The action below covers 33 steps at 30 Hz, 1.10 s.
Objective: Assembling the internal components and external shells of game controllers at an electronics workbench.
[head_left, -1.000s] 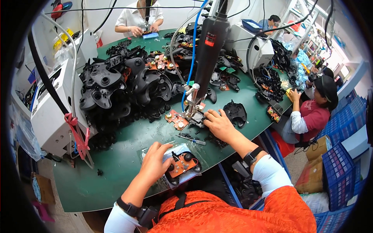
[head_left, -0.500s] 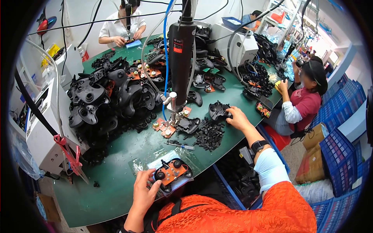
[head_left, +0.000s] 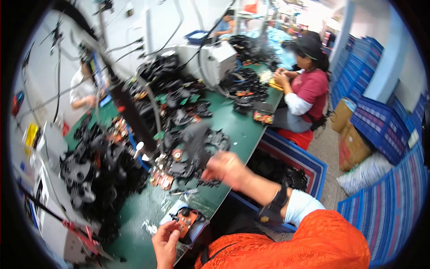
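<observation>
A controller half with an orange circuit board (head_left: 186,219) and a black thumbstick lies on a light blue pad at the table's near edge. My left hand (head_left: 166,242) is at its left side, thumb and fingers apart, fingertips by its edge. Further right, my right hand (head_left: 226,169) is smeared by motion over the table. A blurred black controller shell (head_left: 196,140) extends from its fingertips and seems held there. Behind it lies another black controller shell (head_left: 218,140). A heap of small black parts (head_left: 208,180) is partly hidden below my right hand. A screwdriver (head_left: 184,192) lies nearby.
A hanging black power driver (head_left: 132,110) slants over the table. Piles of black controller shells (head_left: 101,175) cover the left and back. A blue-rimmed bin (head_left: 320,177) of black parts stands at right. One co-worker (head_left: 309,85) sits beyond it, another (head_left: 81,89) at far left.
My view has swung to the right. My right hand has left the shell it was touching and swept leftward over the table. My left hand stays beside the controller half.
</observation>
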Each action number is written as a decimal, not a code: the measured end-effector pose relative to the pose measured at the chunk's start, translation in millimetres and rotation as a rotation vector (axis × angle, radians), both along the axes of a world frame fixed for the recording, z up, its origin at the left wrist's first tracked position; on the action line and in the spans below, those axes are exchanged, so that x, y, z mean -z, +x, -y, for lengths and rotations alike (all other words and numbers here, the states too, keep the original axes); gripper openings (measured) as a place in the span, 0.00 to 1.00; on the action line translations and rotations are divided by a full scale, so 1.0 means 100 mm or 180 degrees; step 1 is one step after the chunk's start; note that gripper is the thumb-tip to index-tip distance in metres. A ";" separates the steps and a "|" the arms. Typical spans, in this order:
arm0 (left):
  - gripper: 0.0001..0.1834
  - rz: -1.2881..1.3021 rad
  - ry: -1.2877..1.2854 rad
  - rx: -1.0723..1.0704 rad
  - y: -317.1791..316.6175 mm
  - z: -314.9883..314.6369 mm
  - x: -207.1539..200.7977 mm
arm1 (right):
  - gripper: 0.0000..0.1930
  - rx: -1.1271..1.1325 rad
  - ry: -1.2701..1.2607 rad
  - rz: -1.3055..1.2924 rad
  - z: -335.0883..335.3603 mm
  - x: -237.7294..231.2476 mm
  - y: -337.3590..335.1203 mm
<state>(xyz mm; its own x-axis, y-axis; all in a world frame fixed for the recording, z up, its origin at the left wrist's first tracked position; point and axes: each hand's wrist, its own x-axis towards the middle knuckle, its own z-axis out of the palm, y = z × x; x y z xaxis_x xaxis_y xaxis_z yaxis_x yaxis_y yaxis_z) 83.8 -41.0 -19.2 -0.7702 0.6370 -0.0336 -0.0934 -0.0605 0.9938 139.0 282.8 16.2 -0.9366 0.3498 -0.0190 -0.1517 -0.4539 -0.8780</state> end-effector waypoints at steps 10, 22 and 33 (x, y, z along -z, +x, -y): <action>0.10 0.0000 0.0375 -0.0420 0.03 -0.24 -0.34 | 0.27 -0.1089 0.0397 0.0227 1.13 0.27 0.29; 0.16 -0.2571 -0.0926 -0.0605 0.09 0.40 -0.57 | 0.25 -0.1101 0.3128 -0.0482 1.11 -0.05 0.21; 0.25 -0.1287 -0.0886 0.0298 0.46 0.58 -0.25 | 0.17 -0.2363 0.2579 0.0272 0.92 0.06 0.63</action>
<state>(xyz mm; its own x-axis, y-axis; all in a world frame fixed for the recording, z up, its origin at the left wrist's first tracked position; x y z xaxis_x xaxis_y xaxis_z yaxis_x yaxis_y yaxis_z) 129.9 -98.7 6.2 -0.6966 0.7133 0.0775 0.3104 0.2023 0.9288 201.8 191.3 10.6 -0.9256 -0.3614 -0.1129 -0.0042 0.3081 -0.9514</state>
